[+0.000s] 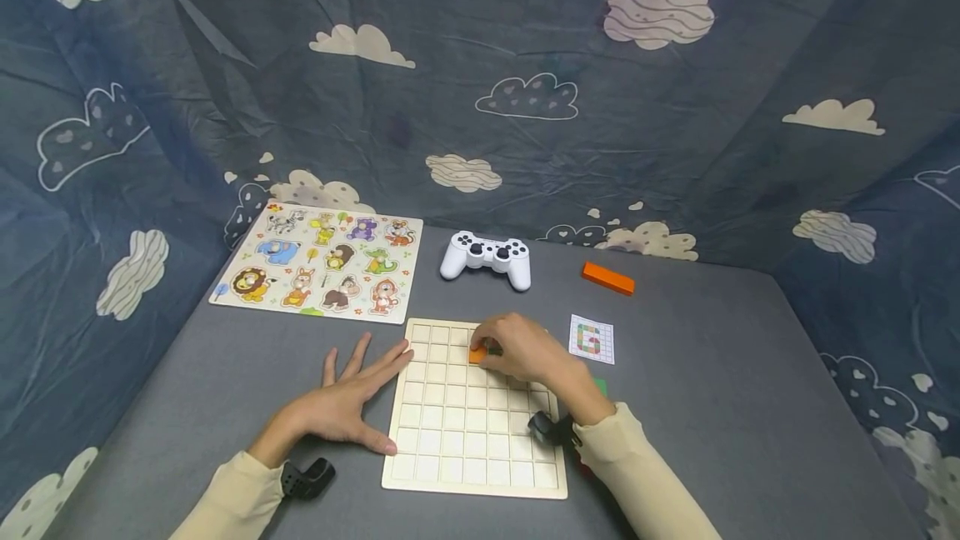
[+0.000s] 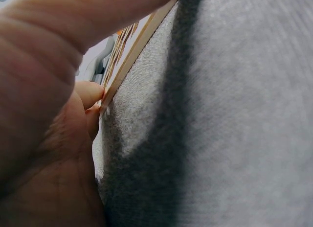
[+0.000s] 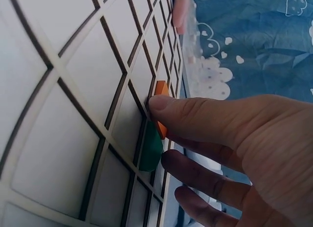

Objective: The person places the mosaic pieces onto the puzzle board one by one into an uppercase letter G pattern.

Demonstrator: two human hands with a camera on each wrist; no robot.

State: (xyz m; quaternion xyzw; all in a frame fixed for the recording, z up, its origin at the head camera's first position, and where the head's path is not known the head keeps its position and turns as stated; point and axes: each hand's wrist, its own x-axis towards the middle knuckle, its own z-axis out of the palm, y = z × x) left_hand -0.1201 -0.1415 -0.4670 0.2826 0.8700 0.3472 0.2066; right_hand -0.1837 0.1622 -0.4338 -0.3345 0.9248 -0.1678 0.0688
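My right hand [image 1: 521, 348] pinches a small orange square tile [image 1: 477, 354] between thumb and fingers, at the upper part of a pale wooden grid board [image 1: 442, 444]. In the right wrist view the orange tile [image 3: 161, 87] is tilted against the grid, with the thumb on its near face. Next to it a green tile with a rounded edge [image 3: 150, 151] lies on the board, mostly hidden by the fingers in the head view. Along the board's left edge rests my left hand [image 1: 341, 402], fingers spread, with thumb and fingertips touching the rim.
Right of the board lies a small card [image 1: 592, 339] with a coloured letter G on a grid. Behind it is an orange bar [image 1: 608, 278]. A white game controller [image 1: 487, 257] and an animal puzzle board [image 1: 318, 265] are at the back. A green piece [image 1: 602, 387] shows beside the right forearm.
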